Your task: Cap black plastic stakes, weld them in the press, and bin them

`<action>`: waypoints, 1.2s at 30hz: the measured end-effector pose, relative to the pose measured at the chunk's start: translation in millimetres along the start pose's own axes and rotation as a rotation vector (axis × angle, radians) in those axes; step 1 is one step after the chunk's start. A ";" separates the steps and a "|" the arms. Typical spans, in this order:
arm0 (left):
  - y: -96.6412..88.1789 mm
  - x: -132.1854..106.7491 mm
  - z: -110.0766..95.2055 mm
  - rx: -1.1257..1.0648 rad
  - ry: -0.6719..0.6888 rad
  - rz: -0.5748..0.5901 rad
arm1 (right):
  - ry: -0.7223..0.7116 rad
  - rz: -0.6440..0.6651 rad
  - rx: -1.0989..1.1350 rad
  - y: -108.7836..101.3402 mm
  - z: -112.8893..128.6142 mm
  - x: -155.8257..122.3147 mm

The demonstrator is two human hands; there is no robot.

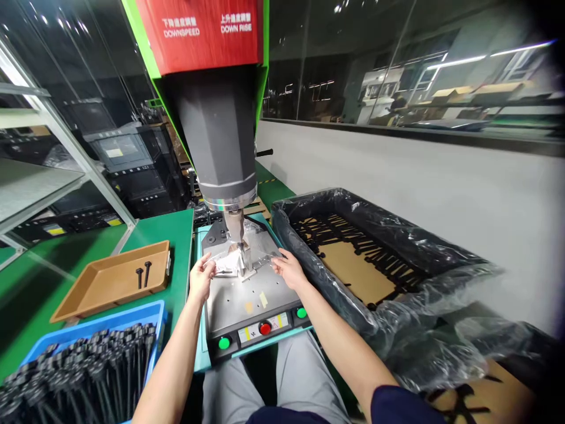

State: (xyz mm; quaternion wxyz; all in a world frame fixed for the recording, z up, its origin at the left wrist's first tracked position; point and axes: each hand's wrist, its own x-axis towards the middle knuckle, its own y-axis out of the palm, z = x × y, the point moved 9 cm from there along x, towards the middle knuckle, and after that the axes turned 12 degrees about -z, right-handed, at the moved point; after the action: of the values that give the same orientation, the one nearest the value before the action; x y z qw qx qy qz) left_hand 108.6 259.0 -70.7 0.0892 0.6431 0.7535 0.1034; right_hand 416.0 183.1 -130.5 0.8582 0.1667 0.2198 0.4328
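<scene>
A person sits at a press machine [220, 135] on a green counter [145, 235]. Both hands hold a clear plastic bag [233, 259] flat on the machine's metal plate [247, 297], directly under the metal tip [236, 227], apparently to keep the bag lined up beneath it. The left hand [200, 278] pinches the bag's left edge between thumb and fingers. The right hand [288, 268] has its fingers curled together on the bag's right edge; whether it pinches or only presses cannot be told.

Two green buttons [224, 343] and a red one [265, 328] sit along the front. Left of the machine lie a brown tray [88, 291] holding two black screws [143, 274] and a blue bin [132, 318] of black parts. On the right stands a box lined with black plastic [397, 235].
</scene>
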 end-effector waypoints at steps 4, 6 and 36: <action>-8.2 7.4 4.4 -0.036 -0.011 -0.051 | -0.001 -0.010 0.000 4.0 -0.3 -1.8; -12.0 11.7 4.2 -0.061 -0.009 -0.082 | -0.003 -0.008 0.001 9.2 0.9 -2.3; -37.2 -3.4 31.0 0.235 -0.145 -0.130 | -0.044 -0.177 -0.291 -16.1 -14.7 -5.6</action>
State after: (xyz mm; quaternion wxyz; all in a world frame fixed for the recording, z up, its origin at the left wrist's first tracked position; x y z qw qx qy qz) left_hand 82.1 251.3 -110.6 0.0742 0.6048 0.7920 -0.0382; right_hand 416.1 170.7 -149.3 0.9126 0.0302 0.1500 0.3792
